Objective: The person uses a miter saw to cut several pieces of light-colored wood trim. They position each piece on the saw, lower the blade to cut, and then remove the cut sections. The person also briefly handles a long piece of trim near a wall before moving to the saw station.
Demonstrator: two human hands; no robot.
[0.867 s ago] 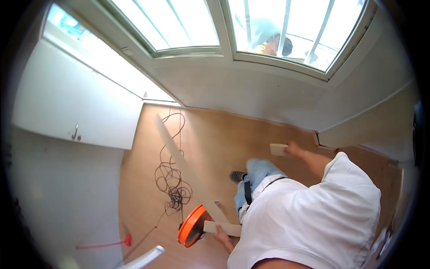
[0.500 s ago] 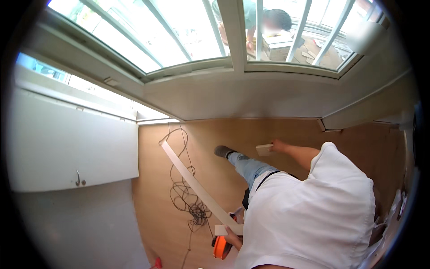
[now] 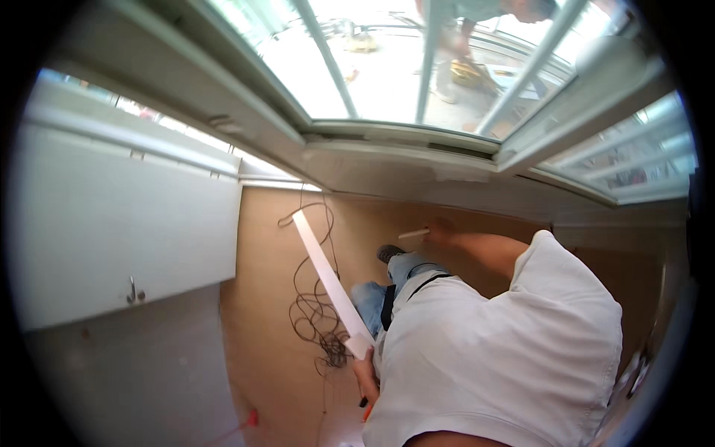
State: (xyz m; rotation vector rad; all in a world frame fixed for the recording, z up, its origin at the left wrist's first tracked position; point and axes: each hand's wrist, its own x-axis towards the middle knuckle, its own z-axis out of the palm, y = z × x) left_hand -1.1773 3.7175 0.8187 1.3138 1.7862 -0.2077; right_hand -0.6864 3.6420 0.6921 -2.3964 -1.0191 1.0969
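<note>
Tan floor [image 3: 257,253]; left hand [image 3: 365,375], fingers gripping long white flat strip [image 3: 325,274]; right hand [image 3: 441,232], fingers gripping small pale block [image 3: 413,235].

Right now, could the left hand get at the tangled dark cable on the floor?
Probably not freely: the left hand is holding the long pale board, which hides part of the cable lying on the floor.

No text, label, brand, number or sign is legible. The white cabinet [image 3: 126,223], the long pale strip [image 3: 328,276], the short pale piece [image 3: 413,235] at the right hand [image 3: 441,230] and the white shirt [image 3: 499,350] bear no readable marking. Beyond the barred window [image 3: 427,74], blur prevents any lettering being read.
</note>
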